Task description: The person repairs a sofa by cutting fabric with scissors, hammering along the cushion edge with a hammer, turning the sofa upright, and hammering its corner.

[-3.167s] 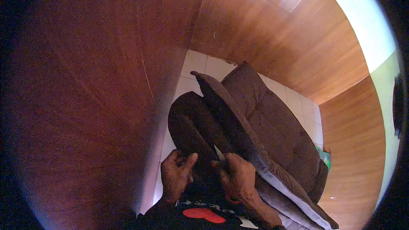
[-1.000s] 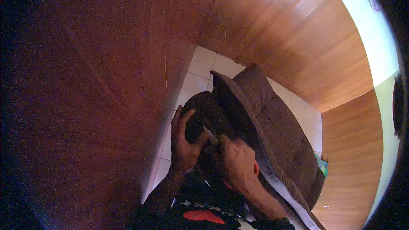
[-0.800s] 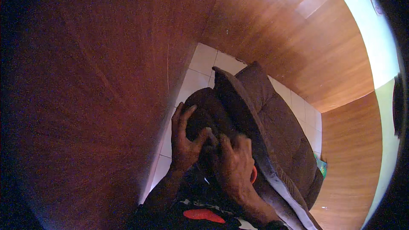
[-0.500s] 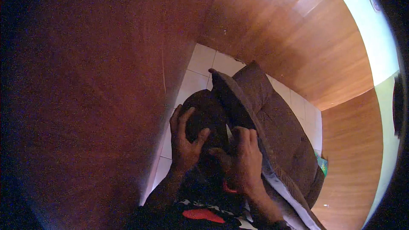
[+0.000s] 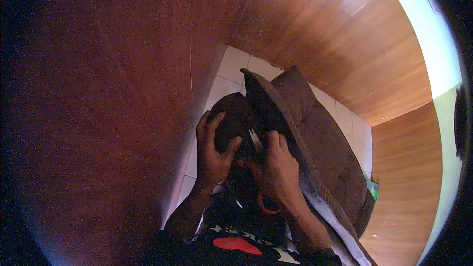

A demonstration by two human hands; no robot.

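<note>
My left hand [image 5: 213, 155] grips a rounded, dark brown padded piece [image 5: 230, 118], its fingers curled over the left side and its thumb on top. My right hand [image 5: 282, 167] is closed on a pair of scissors [image 5: 255, 141]. Their metal tips point up and away, slightly parted, over the dark material. A red handle loop shows below the hand near the wrist. Just right of the scissors rises the folded edge of a large brown cushion [image 5: 330, 143] with a pale underside. Shadow hides what lies between the blades and most of the right fingers.
A tall reddish-brown wooden panel [image 5: 113, 108] stands close on the left. Lighter wooden panels [image 5: 335, 34] border the far and right sides. Pale floor tiles [image 5: 226, 86] show around the cushion. A small green packet [image 5: 373, 190] lies at the cushion's right edge.
My right hand and the scissors have shifted a little up and left, and the two blade tips now show apart. My left hand keeps its hold, slightly higher in view.
</note>
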